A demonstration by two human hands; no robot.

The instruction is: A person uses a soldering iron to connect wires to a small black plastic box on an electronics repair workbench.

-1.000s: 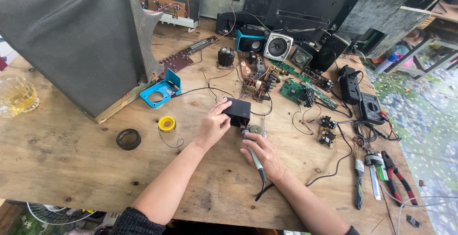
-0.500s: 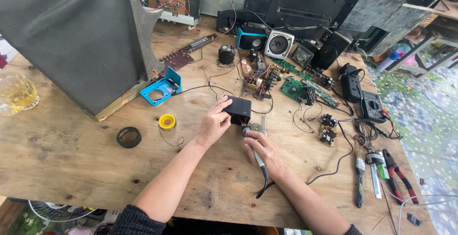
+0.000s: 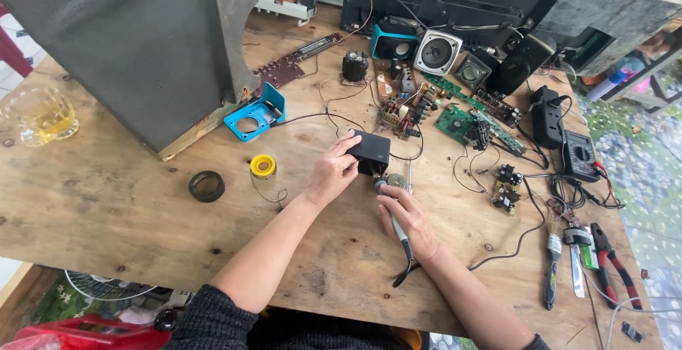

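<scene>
My left hand [image 3: 332,171] grips a small black box [image 3: 371,150] and holds it tilted just above the wooden table [image 3: 106,215]. My right hand [image 3: 406,216] is closed around a soldering iron [image 3: 395,223] with a black cord. The iron's tip points up at the underside of the box. A small round metal part [image 3: 396,180] lies right beside the tip. A thin black wire runs from the box toward the back of the table.
A large grey speaker cabinet [image 3: 135,45] stands at the back left, a blue plastic bracket [image 3: 254,113] and a yellow solder spool [image 3: 263,166] near it. Circuit boards [image 3: 455,119], small speakers [image 3: 437,52], a multimeter [image 3: 580,155], pliers [image 3: 612,261] and a brush lie right. A glass of yellow drink [image 3: 41,114] sits far left.
Both hands stay on the box and the iron; the iron's tip has shifted only slightly at the box.
</scene>
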